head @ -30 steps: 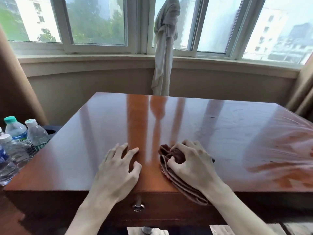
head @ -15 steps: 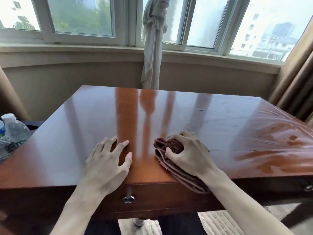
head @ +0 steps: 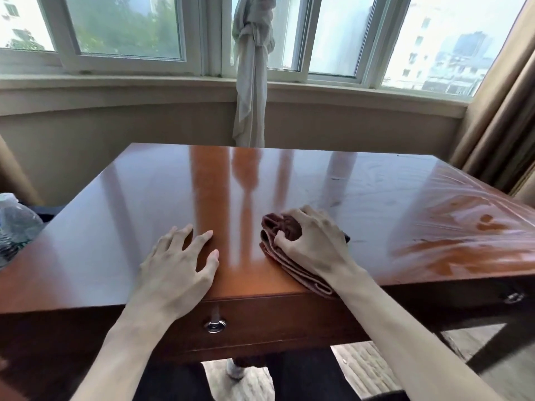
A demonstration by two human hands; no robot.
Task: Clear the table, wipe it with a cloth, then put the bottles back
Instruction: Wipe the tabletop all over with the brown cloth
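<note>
While flat on the desk [head: 376, 198] with fingers spread, left hand [head: 179, 264] holding nothing; right hand [head: 315, 244], grip curled around brown cloth [head: 282, 227] at near edge; bottle [head: 14, 221] off the desk, far left.

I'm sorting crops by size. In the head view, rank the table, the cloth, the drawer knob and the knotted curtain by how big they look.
1. Table
2. Knotted curtain
3. Cloth, partly hidden under the right hand
4. Drawer knob

The curtain hangs farther off, so its rank over the nearer cloth is by look only.
</note>
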